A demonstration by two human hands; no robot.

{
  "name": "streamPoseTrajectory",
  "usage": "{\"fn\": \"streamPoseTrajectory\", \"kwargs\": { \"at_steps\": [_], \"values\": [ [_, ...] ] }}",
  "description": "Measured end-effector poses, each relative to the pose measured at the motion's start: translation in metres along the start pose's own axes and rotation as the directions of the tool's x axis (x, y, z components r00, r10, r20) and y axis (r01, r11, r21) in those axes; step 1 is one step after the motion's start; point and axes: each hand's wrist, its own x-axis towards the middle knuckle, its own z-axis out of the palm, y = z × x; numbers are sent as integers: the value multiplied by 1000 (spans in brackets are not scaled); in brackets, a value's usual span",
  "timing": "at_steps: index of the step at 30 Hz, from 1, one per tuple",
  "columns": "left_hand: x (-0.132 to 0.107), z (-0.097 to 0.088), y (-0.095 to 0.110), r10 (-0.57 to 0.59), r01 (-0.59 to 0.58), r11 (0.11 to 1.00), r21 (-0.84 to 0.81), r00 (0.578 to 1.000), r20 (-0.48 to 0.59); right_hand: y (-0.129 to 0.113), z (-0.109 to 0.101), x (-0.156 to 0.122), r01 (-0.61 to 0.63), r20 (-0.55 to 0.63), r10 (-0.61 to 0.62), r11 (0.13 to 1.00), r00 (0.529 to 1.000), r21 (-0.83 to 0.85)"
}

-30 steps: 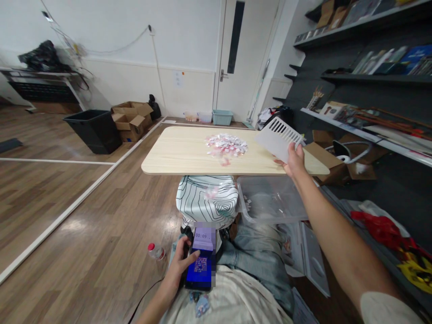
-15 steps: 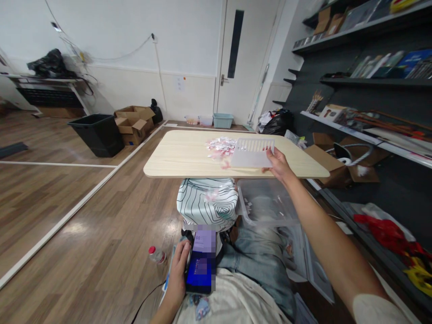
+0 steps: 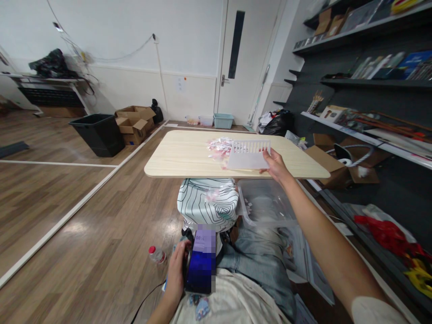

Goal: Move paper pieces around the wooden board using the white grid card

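My right hand [image 3: 275, 164] grips the right edge of a white translucent plastic basket [image 3: 248, 160] with a row of slots along its upper part. The basket is over the near side of a pale wooden table [image 3: 175, 155]. Beside and behind it lies a heap of small white and red packets or slips [image 3: 219, 146], too small to make out. Down at my lap, my left hand [image 3: 177, 265] is closed round the left side of a phone [image 3: 198, 270] with a lit screen, partly blurred out.
A white cloth with black lines [image 3: 192, 202] covers something before the table. To its right stands a clear plastic bin [image 3: 270, 213]. A red-capped bottle [image 3: 157, 255] is on the floor at left. Shelves [image 3: 371, 83] line the right; a black bin [image 3: 97, 135] and cardboard boxes stand left.
My right hand has shifted the basket slightly left. The phone has tilted a little in my left hand, and the lower part of its screen shows different content.
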Motion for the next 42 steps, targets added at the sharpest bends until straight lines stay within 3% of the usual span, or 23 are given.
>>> {"fn": "streamPoseTrajectory", "kwargs": {
  "at_steps": [8, 21, 42],
  "values": [
    [3, 6, 16, -15, 14, 1000, -21, 999, -30, 4, -4, -1, 18, 22, -18, 1000, 1000, 12],
    [9, 5, 5, 20, -20, 1000, -9, 999, 34, 8, -8, 0, 59, 87, -54, 997, 995, -55],
    [9, 5, 5, 42, -42, 999, 6, 999, 1, 14, -8, 4, 81, 87, -75, 995, 993, -58]
  ]
}}
